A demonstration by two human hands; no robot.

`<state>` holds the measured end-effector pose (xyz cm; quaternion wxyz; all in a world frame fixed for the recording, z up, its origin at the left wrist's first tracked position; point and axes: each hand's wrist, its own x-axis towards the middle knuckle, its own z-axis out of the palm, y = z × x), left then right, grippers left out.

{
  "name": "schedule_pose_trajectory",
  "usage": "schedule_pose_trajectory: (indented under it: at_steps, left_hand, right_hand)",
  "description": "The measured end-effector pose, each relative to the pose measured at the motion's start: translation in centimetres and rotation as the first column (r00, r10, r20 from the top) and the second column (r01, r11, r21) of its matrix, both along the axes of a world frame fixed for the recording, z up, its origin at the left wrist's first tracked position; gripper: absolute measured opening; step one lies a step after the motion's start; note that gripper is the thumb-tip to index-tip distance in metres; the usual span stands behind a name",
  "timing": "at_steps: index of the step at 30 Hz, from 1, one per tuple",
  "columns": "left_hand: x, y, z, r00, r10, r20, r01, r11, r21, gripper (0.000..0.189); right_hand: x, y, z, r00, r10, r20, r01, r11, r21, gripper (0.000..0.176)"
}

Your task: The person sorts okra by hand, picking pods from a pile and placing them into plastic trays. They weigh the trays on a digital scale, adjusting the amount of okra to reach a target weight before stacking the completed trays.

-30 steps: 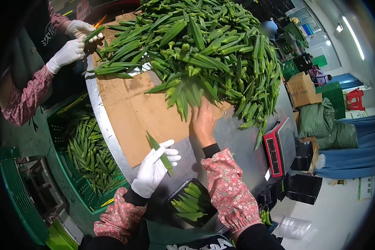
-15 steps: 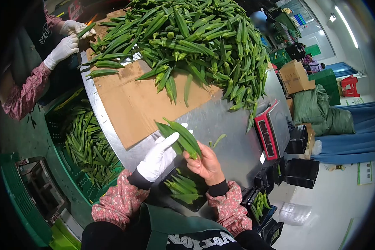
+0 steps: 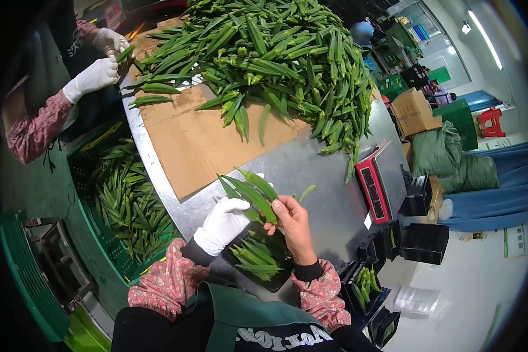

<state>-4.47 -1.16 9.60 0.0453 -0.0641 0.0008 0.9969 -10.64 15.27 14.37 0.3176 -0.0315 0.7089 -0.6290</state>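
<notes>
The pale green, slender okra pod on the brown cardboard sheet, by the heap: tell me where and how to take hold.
Probably best: pinch the okra pod across its near half, from above, on the wearer's side. Long and narrow, it points that way, and the cardboard sheet shows bare along both flanks.

Over there on the table (image 3: 328,188), okra (image 3: 270,64) lies heaped at the far side, partly on cardboard (image 3: 199,146). The scale (image 3: 374,190) stands to its right; bags (image 3: 437,151) lie farther right, near a curtain (image 3: 487,202). A tray (image 3: 274,286) nearest the worker holds more, as does a crate (image 3: 85,188) left of the table.
</notes>
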Motion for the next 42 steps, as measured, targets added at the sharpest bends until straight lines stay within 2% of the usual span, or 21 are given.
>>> schedule_pose_trajectory:
  at_steps: [3, 6, 9, 10, 11, 13, 15, 16, 18, 20, 23, 26, 27, 28, 29, 30, 35, 37, 39, 41, 42]
  left_hand:
    - [0.7, 0.4, -2.3, 0.993, 0.041, 0.112, -0.049, 0.996, 0.075, 0.066]
    - [1.0, 0.2, -2.3, 0.991, 0.061, 0.116, -0.072, 0.992, 0.102, 0.069]
    - [0.8, -0.7, -0.7, 0.997, 0.072, 0.009, -0.072, 0.996, 0.045, 0.065]
    - [0.8, -0.8, -0.7, 0.996, 0.081, 0.024, -0.081, 0.997, -0.006, 0.062]
    - [0.8, -0.9, -0.8, 0.995, 0.089, 0.037, -0.087, 0.995, -0.057, 0.06]
    - [1.0, -1.2, -1.5, 0.994, 0.094, 0.056, -0.087, 0.989, -0.118, 0.056]
    - [1.3, -1.7, -3.1, 0.994, 0.08, 0.071, -0.07, 0.988, -0.136, 0.053]
    - [1.5, -1.8, -3.3, 0.989, 0.094, 0.112, -0.087, 0.994, -0.069, 0.051]
    - [1.8, -2.4, -3.0, 0.983, 0.085, 0.162, -0.077, 0.996, -0.05, 0.049]
    - [1.8, -2.9, -3.0, 0.977, 0.078, 0.198, -0.066, 0.996, -0.064, 0.046]
    - [1.9, -3.6, -3.3, 0.976, 0.081, 0.201, -0.064, 0.994, -0.092, 0.047]
    - [2.0, -4.3, -3.6, 0.971, 0.099, 0.216, -0.079, 0.992, -0.098, 0.048]
    - [2.0, -4.6, -3.7, 0.97, 0.104, 0.219, -0.085, 0.992, -0.092, 0.048]
    - [2.0, -4.9, -4.1, 0.974, 0.109, 0.197, -0.091, 0.991, -0.1, 0.048]
    - [2.0, -5.1, -4.8, 0.978, 0.112, 0.176, -0.095, 0.99, -0.103, 0.049]
    - [1.8, -5.2, -5.1, 0.981, 0.114, 0.154, -0.099, 0.99, -0.103, 0.05]
    - [0.0, -4.4, -2.9, 0.987, 0.086, 0.139, -0.07, 0.991, -0.118, 0.054]
    - [-0.4, -3.6, -1.3, 0.988, 0.07, 0.136, -0.058, 0.994, -0.091, 0.054]
    - [-0.6, -2.6, -1.6, 0.993, 0.04, 0.111, -0.027, 0.993, -0.117, 0.051]
    - [-0.5, -1.5, -1.5, 0.991, 0.011, 0.131, 0.003, 0.995, -0.105, 0.047]
    - [-0.4, -1.3, -1.1, 0.993, -0.059, 0.104, 0.06, 0.998, -0.008, 0.036]
  right_hand:
    - [0.3, -0.8, 0.0, 0.999, -0.028, 0.024, 0.029, 0.999, -0.035, 0.029]
    - [0.5, -1.3, -1.1, 0.999, -0.04, 0.008, 0.04, 0.998, -0.047, 0.027]
    - [1.3, -2.5, -1.0, 0.968, 0.064, -0.244, -0.001, 0.969, 0.249, 0.027]
    - [1.5, -2.2, -2.1, 0.864, 0.252, -0.435, -0.041, 0.898, 0.438, 0.026]
    - [1.6, -2.3, -2.3, 0.743, 0.403, -0.534, -0.065, 0.838, 0.542, 0.027]
    - [0.9, -3.1, -1.8, 0.559, 0.496, -0.664, -0.066, 0.825, 0.561, 0.025]
    - [-1.5, -3.4, -1.2, 0.772, 0.41, -0.485, -0.186, 0.876, 0.444, 0.026]
    - [-2.9, -4.0, -0.9, 0.813, 0.325, -0.483, -0.117, 0.904, 0.411, 0.028]
    - [-7.1, -5.2, -2.4, 0.714, 0.275, -0.644, 0.049, 0.898, 0.438, 0.026]
    - [-11.4, -7.2, -4.8, 0.632, 0.206, -0.747, 0.152, 0.912, 0.38, 0.025]
    - [-16.3, -8.7, -10.6, 0.265, 0.414, -0.871, 0.415, 0.766, 0.491, 0.025]
    - [-18.0, -8.4, -13.1, 0.463, 0.474, -0.749, 0.329, 0.692, 0.642, 0.025]
    - [-17.8, -8.2, -12.3, 0.7, 0.313, -0.642, 0.179, 0.794, 0.581, 0.024]
    - [-17.1, -7.9, -10.5, 0.88, 0.169, -0.443, 0.063, 0.885, 0.462, 0.023]
    - [-16.1, -7.5, -8.5, 0.982, 0.059, -0.177, -0.003, 0.953, 0.303, 0.023]
    - [-14.4, -6.8, -6.6, 0.999, -0.003, -0.041, 0.007, 0.995, 0.101, 0.021]
    - [-7.8, -2.3, -3.2, 0.944, 0.058, 0.325, 0.054, 0.944, -0.325, 0.024]
    - [-5.6, -0.8, -2.9, 0.911, 0.101, 0.4, 0.08, 0.908, -0.412, 0.032]
    - [-3.6, -0.2, -1.5, 0.888, 0.112, 0.447, 0.114, 0.886, -0.449, 0.037]
    - [-2.4, 0.9, -1.1, 0.874, 0.134, 0.467, 0.126, 0.865, -0.485, 0.035]
    - [-1.9, 1.4, -0.9, 0.868, 0.144, 0.474, 0.133, 0.854, -0.503, 0.034]
